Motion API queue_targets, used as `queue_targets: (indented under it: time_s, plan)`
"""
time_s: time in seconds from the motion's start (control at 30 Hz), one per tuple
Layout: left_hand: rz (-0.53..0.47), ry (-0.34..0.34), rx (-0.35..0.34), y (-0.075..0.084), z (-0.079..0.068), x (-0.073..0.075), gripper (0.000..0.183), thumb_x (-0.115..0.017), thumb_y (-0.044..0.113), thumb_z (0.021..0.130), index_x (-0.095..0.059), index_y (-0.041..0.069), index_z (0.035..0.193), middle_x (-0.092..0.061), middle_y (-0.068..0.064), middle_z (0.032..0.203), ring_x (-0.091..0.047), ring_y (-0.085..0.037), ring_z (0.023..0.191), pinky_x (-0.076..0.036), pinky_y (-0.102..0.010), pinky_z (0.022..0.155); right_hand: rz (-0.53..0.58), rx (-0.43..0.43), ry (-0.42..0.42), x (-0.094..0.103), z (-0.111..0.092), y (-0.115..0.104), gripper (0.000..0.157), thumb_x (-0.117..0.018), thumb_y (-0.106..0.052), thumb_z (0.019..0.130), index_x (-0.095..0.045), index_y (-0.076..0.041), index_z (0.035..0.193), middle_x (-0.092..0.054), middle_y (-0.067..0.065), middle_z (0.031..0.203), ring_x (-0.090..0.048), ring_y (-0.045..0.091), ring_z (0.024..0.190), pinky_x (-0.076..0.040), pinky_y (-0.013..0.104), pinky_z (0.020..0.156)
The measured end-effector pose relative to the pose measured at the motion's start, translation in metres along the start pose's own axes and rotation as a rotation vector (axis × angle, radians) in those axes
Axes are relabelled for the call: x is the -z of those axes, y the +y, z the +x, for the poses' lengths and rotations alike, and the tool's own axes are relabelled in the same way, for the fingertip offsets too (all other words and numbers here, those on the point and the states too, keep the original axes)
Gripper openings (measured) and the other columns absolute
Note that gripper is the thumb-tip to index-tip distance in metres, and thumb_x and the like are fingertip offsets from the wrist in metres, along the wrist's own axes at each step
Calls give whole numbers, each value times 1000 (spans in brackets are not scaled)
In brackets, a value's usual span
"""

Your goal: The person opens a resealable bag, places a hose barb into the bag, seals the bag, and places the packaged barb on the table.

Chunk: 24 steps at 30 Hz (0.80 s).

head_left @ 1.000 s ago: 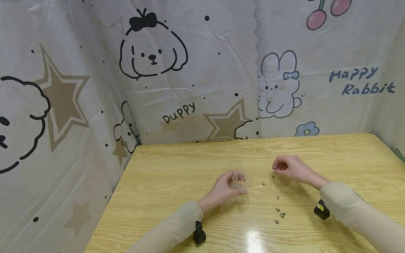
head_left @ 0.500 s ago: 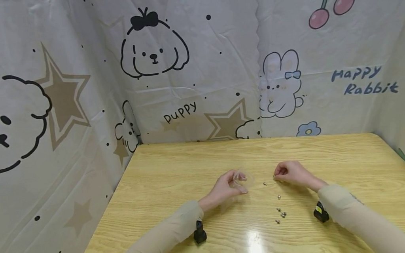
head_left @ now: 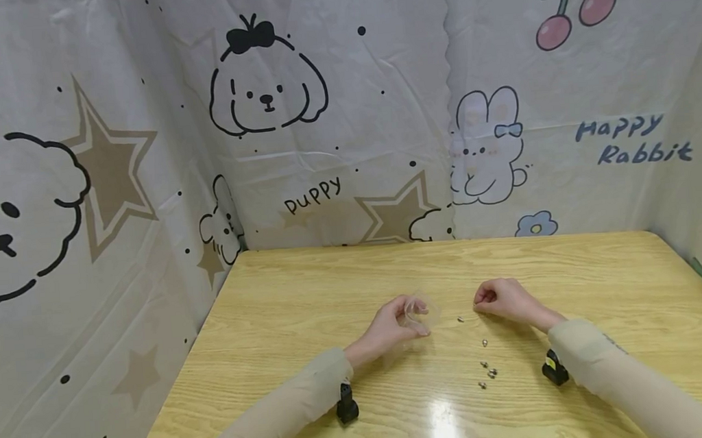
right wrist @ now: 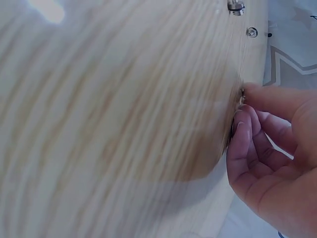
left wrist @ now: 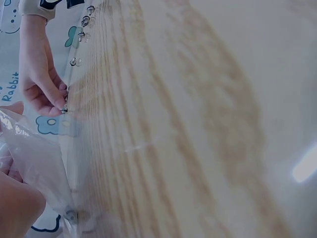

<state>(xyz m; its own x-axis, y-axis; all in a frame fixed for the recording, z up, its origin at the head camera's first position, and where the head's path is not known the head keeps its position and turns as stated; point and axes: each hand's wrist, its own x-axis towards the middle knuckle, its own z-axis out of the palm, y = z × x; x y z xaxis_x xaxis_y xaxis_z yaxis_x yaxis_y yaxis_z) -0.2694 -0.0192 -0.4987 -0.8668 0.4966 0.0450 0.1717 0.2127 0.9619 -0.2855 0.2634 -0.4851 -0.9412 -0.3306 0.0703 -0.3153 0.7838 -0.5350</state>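
My left hand [head_left: 390,326] grips a clear plastic bag [left wrist: 37,153] by its opening, fingers curled round the film. One small metal piece [left wrist: 70,214] shows at the bottom of the bag in the left wrist view. To the right, my right hand [head_left: 509,301] is low at the tabletop, thumb and fingertips pinching a small metal screw [left wrist: 64,110] that they mostly hide. Another screw [head_left: 461,319] lies between the two hands. Nearer the body, a single screw [head_left: 484,342] and a small cluster of screws [head_left: 492,373] rest on the wood.
The wood-grain table [head_left: 306,277] reaches back to a patterned cloth curtain [head_left: 319,132], which also hangs at both sides. Black wrist cameras [head_left: 346,406] sit below each cuff, close over the tabletop. Light glares off the front middle of the table.
My right hand has come down and slightly toward the body onto the screw below it, which its fingertips now cover. The left hand and bag have stayed in place.
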Motion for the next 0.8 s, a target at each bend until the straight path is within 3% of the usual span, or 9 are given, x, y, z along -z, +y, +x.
queue_targets:
  time_s: [0.33,0.57,0.8]
  plan:
    - [27,-1,0,-1,0,-1,38,-78,3,83,-61,7,118,-67,-12,123,-62,-25,119,-50,-36,106,-21,39,12,0,0,1,4,-70,-10,89,-70,-7,86,-69,0,81,-55,2,72,-48,18,64]
    - [12,7,3,-1,-1,-1,37,-77,3,84,-62,9,117,-67,-11,123,-61,-25,120,-50,-38,106,13,44,64,6,-1,-7,4,-66,-7,91,-66,-3,90,-68,5,83,-55,6,74,-48,19,64]
    - [-5,5,-7,-2,1,-1,36,-77,2,84,-61,7,116,-67,-12,123,-62,-25,120,-48,-39,108,35,142,118,18,1,-27,11,-68,-14,93,-66,-5,88,-69,0,83,-58,1,74,-53,19,67]
